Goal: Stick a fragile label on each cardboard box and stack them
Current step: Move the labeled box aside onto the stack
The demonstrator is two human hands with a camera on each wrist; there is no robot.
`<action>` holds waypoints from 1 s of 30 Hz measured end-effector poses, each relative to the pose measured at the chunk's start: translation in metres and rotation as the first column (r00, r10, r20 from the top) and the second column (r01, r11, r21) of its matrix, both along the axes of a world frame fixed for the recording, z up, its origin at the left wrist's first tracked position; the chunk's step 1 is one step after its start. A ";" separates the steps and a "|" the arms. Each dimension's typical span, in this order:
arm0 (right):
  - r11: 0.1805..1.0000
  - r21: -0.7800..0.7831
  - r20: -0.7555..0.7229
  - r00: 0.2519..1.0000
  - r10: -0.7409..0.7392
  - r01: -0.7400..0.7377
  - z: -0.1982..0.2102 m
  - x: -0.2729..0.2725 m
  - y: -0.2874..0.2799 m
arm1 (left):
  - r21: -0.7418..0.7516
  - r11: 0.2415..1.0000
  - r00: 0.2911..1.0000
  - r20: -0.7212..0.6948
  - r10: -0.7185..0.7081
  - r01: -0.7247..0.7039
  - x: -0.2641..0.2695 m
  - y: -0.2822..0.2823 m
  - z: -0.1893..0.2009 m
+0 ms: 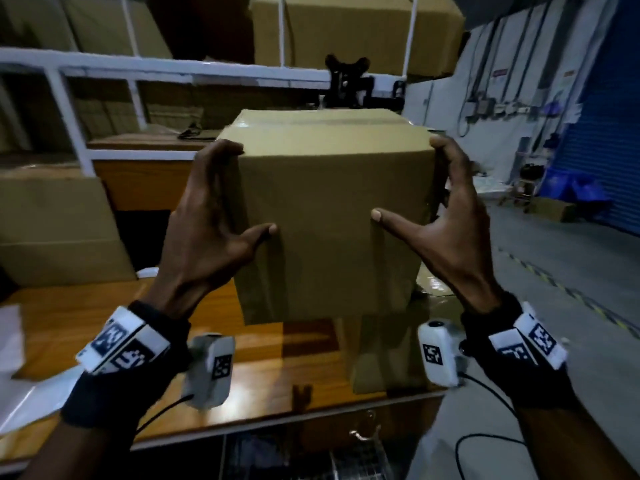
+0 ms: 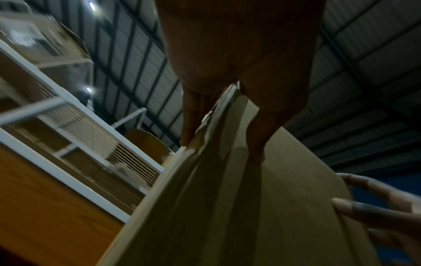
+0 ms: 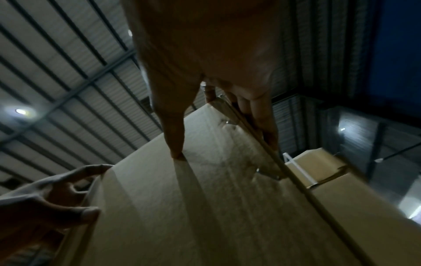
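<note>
A plain brown cardboard box (image 1: 325, 209) is held up over the wooden table (image 1: 138, 323), between both hands. My left hand (image 1: 254, 188) grips its left edge, thumb on the near face and fingers round the side. My right hand (image 1: 405, 178) grips the right edge the same way. The left wrist view shows the left hand (image 2: 222, 135) astride the box's (image 2: 250, 207) edge; the right wrist view shows the right hand (image 3: 221, 136) on the box (image 3: 182, 207). A second cardboard box (image 1: 384, 355) sits below, at the table's right end; whether the two touch I cannot tell.
White paper sheets (image 1: 14, 341) lie at the table's left end. More cardboard boxes (image 1: 59, 230) stand at the left. A white shelf rack (image 1: 173, 69) with cartons rises behind. A black stand (image 1: 346, 81) is behind the box. Open floor and a blue shutter (image 1: 606, 133) lie right.
</note>
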State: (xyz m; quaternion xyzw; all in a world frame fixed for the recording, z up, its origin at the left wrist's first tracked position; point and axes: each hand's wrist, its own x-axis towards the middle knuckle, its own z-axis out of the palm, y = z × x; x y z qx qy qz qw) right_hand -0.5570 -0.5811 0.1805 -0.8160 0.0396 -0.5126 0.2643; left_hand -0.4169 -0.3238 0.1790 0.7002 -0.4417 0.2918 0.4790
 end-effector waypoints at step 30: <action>0.975 0.098 -0.307 0.926 0.220 -0.200 -0.172 0.384 0.315 | 0.330 0.852 0.844 -0.222 0.488 -0.406 0.296 0.327 -0.162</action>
